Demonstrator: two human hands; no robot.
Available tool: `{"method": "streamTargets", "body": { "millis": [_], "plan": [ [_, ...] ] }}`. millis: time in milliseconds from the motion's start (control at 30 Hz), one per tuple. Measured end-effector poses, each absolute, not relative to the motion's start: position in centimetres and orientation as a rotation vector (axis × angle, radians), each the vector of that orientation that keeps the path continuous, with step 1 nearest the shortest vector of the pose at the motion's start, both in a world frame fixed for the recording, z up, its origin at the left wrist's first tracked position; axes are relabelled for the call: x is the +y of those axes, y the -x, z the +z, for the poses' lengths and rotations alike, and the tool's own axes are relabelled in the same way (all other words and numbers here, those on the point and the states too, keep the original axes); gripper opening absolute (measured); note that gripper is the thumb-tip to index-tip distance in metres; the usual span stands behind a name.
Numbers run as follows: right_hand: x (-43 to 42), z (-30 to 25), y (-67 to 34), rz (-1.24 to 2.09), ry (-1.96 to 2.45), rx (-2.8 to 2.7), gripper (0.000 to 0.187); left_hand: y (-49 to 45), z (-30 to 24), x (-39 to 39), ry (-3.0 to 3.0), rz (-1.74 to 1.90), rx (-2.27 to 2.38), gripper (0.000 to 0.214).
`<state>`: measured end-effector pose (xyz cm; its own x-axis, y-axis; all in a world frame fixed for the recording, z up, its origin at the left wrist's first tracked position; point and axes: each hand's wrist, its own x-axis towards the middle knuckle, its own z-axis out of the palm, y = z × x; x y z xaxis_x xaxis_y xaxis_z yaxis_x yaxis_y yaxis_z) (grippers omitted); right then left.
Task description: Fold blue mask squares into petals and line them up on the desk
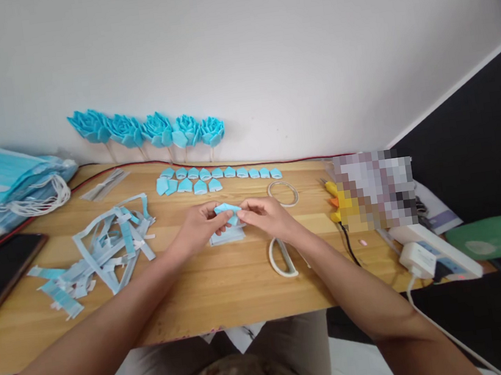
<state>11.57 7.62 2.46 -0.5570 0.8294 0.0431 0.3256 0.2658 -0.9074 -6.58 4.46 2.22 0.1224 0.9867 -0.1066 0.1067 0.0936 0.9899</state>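
Above the middle of the table, a small folded piece of light-blue mask fabric (226, 209) is pinched between both hands. My left hand (202, 226) grips its left side, thumb across the front. On its right side, the fingertips of my right hand (267, 215) are closed. Just below lies a flat pale-blue piece of fabric (227, 237), partly covered by the hands. Two rows of folded blue petals (199, 186) lie behind them. A white D-shaped object (283, 260) sits beside my right wrist, and a thin round ring (283, 193) is farther back.
Blue fabric flowers (157, 130) on sticks lean against the wall. To the left are cut fabric strips (121, 241), a phone (1, 272) and stacked masks (0, 177) with white cords. At right are a yellow-handled tool (332, 189), a power strip (466, 266) and a green pouch (497, 236).
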Motion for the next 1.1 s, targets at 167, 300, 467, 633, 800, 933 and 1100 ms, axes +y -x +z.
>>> {"method": "streamTargets", "body": {
  "millis": [167,300,467,633,800,933,1100],
  "plan": [
    [7.4,2.1,-11.3,1.179,1.058,-2.013,0.024,6.5,2.3,4.4,-1.256,1.001,1.212,0.03],
    [7.3,2.2,-11.2,1.146,1.042,-1.943,0.026,6.6,1.8,4.4,-1.165,1.035,1.143,0.034],
    [7.2,1.9,-11.0,1.135,1.066,-1.946,0.027,6.6,1.6,4.5,-1.216,1.027,1.172,0.031],
    [8.2,2.7,-12.1,1.132,1.065,-1.941,0.024,6.7,1.8,4.4,-1.24,1.086,1.257,0.029],
    [9.5,4.3,-15.4,0.757,1.2,-1.836,0.029,6.9,1.7,4.6,-1.146,1.154,1.279,0.025],
    [8.5,3.6,-17.5,0.339,1.336,-2.157,0.021,6.9,1.9,4.6,-1.112,1.164,1.281,0.024],
    [7.2,1.8,-18.4,0.215,1.412,-2.285,0.02,6.7,2.3,4.3,-1.131,1.156,1.303,0.024]
  ]
}}
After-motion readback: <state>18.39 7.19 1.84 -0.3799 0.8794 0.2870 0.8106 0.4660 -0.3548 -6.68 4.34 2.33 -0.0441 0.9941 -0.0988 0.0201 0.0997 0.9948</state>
